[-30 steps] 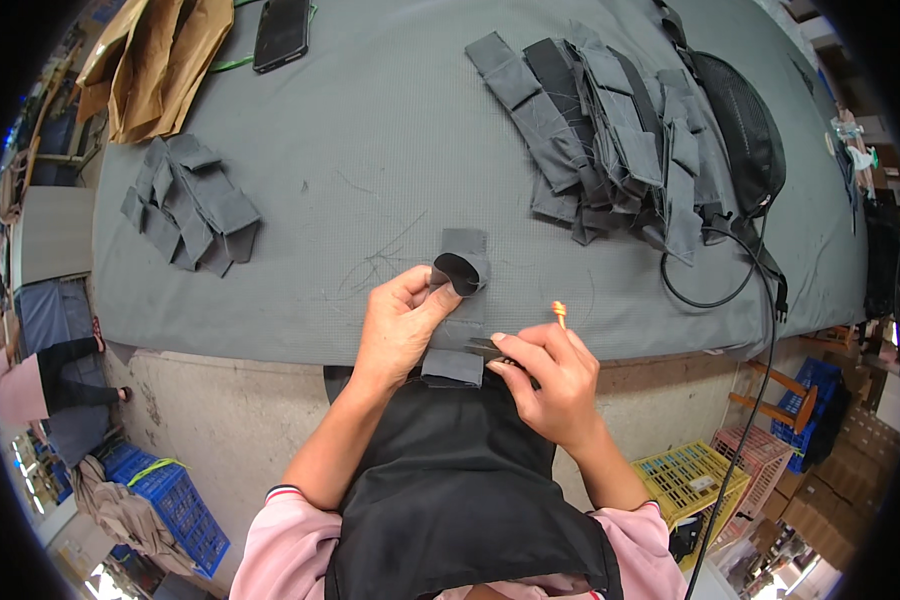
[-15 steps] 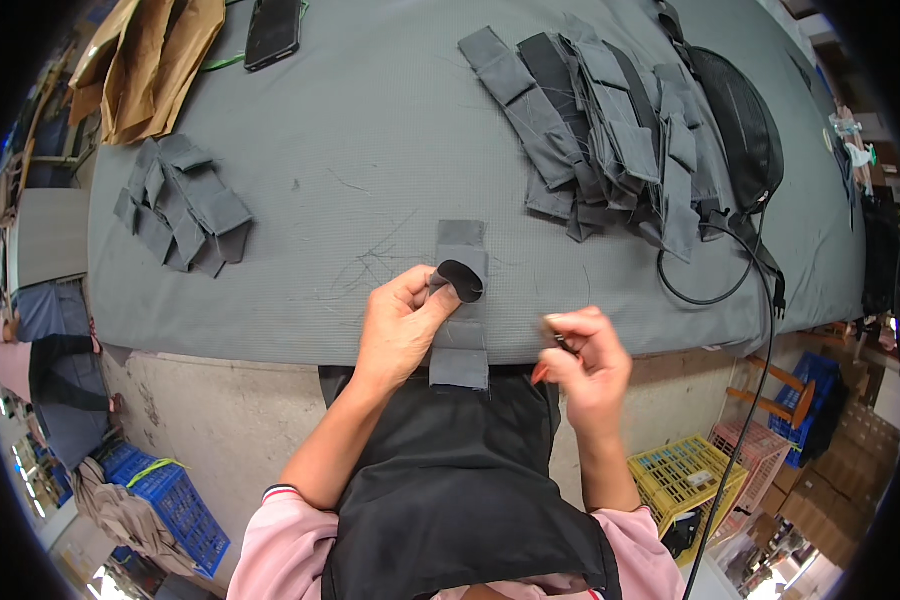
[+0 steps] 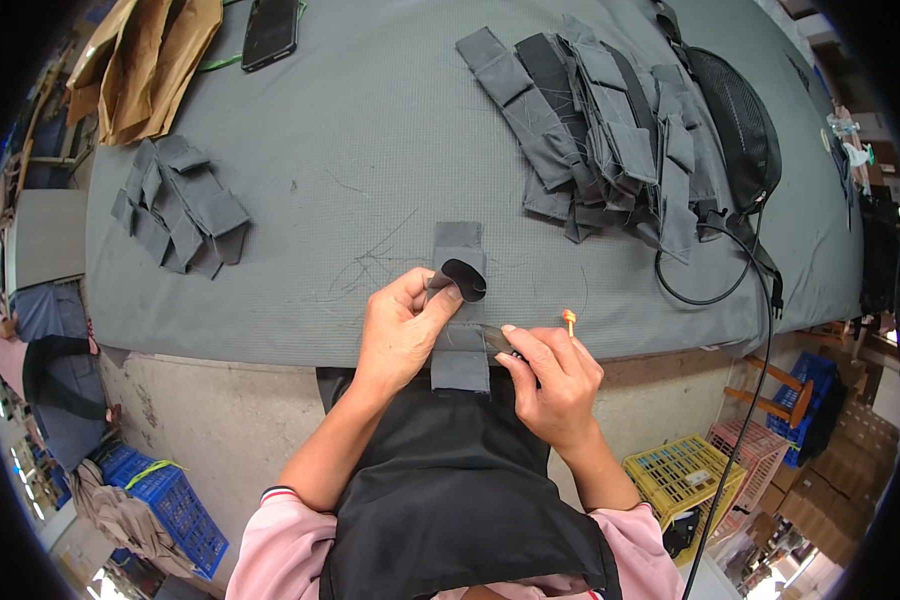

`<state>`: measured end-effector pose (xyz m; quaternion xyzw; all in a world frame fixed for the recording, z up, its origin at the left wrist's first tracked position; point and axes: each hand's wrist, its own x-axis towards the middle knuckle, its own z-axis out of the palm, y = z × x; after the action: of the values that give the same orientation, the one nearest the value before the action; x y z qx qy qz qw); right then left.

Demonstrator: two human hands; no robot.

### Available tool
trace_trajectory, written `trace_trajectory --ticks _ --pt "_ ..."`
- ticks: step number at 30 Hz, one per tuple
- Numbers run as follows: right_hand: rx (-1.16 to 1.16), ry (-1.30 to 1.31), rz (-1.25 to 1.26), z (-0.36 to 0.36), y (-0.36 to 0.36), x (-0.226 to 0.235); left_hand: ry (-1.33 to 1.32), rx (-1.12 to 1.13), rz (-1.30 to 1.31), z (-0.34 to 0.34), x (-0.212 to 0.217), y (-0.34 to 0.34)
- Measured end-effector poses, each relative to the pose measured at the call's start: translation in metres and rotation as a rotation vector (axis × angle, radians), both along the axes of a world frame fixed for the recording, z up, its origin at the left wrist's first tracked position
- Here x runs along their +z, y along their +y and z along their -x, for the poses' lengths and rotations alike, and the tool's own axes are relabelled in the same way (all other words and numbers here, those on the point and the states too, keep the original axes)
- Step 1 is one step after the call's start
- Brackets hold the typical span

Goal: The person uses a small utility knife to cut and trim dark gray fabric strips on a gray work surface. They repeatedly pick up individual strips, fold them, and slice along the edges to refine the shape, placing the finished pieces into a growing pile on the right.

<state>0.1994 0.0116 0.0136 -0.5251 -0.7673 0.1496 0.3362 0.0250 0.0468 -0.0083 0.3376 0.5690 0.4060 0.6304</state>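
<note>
Gray fabric strip point(image 3: 459, 371) at near edge of counter point(image 3: 300, 260), roughly centered; far end flat on the counter, near end reaching past the edge over the black apron point(image 3: 450, 470). Left hand point(image 3: 402, 325): grip closed on the strip, thumb and fingers pinching a raised loop that shows a dark round opening. Right hand point(image 3: 555, 378), just right of the strip: grip clenched around a small dark tool point(image 3: 497, 342), tip at the strip's right edge; contact can't be told. Orange piece point(image 3: 569, 317) sticks out beyond the right hand's far side. Loose threads lie on the counter left of the strip.

Far left: small pile of gray pieces point(image 3: 182, 208), brown paper bag point(image 3: 145, 70) beyond it, dark phone point(image 3: 270, 35) beside the bag. Far right: bigger pile of gray strips point(image 3: 610, 130), black bag point(image 3: 735, 125) next to it. Yellow crate point(image 3: 682, 475) near right, below counter level; blue crate point(image 3: 178, 512) near left.
</note>
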Motion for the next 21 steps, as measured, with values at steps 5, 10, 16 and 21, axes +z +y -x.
trace_trajectory --ticks 5,10,16,21 --pt "-0.017 -0.043 -0.033 0.001 -0.002 -0.001 0.046 -0.016 0.016 0.0 0.002 0.001" --pt "-0.008 -0.085 -0.039 0.002 -0.002 0.003 0.051 -0.013 0.011 0.001 -0.003 0.0" --pt "-0.021 0.002 0.006 0.0 0.0 0.0 0.08 -0.001 0.029 -0.001 0.005 0.001" --pt "-0.081 0.229 0.281 0.001 0.0 0.014 0.194 -0.074 0.006 0.005 -0.006 0.0"
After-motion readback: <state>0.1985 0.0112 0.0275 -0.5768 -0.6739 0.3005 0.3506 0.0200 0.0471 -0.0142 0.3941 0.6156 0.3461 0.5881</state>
